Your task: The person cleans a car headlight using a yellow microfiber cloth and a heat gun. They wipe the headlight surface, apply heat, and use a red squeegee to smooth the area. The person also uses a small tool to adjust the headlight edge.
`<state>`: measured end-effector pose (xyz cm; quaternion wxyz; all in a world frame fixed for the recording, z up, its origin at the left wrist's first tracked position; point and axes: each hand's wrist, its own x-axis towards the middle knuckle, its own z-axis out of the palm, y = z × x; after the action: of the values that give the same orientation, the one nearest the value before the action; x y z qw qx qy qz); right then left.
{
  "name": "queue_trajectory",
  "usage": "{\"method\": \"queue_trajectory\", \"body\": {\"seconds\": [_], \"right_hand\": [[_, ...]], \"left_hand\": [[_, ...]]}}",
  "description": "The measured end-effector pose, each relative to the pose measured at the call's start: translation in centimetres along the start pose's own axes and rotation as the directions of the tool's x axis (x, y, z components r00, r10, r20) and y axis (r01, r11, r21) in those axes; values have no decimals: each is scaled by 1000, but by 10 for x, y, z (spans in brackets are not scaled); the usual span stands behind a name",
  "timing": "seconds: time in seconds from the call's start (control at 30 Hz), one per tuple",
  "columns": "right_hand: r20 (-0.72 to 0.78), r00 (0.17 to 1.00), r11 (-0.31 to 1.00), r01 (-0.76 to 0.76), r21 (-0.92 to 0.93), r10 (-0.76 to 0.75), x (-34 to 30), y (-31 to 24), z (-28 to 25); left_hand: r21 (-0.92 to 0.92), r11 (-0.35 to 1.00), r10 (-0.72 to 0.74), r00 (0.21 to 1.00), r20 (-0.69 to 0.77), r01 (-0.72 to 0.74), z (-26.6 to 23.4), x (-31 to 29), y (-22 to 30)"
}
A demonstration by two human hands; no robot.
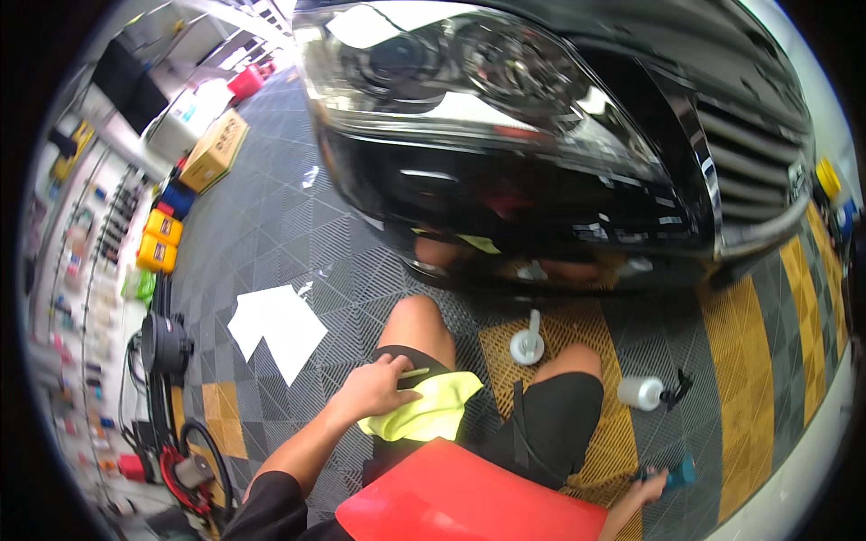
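Note:
My left hand rests at my left thigh, its fingers closed on a bright yellow-green cloth that drapes over my lap. Out to the right and low, my right hand grips a teal-and-black object whose kind I cannot make out. Between my knees a white container with a spout-like top stands on the floor. Right of my right knee, a white spray bottle with a black trigger appears to lie on its side. The dark car's glossy front bumper fills the view ahead.
A smooth red surface covers my lower front. White sheets lie on the grey and yellow tiled floor at left. Farther left are yellow jugs, a cardboard box, a red-and-black machine and shelves of bottles.

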<state>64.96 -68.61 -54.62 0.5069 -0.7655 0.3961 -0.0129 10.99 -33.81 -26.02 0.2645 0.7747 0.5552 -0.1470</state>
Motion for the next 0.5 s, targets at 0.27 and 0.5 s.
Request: {"method": "queue_trajectory", "body": {"seconds": [0.27,0.5], "right_hand": [[666,338,731,115,673,-666,-211,-192,-109],[733,-437,837,-428,341,-522,-360,-211,-101]], "left_hand": [[-163,956,210,958,-195,-243,36,0,-48],[-438,891,-122,992,26,121,15,-13,-57]]}}
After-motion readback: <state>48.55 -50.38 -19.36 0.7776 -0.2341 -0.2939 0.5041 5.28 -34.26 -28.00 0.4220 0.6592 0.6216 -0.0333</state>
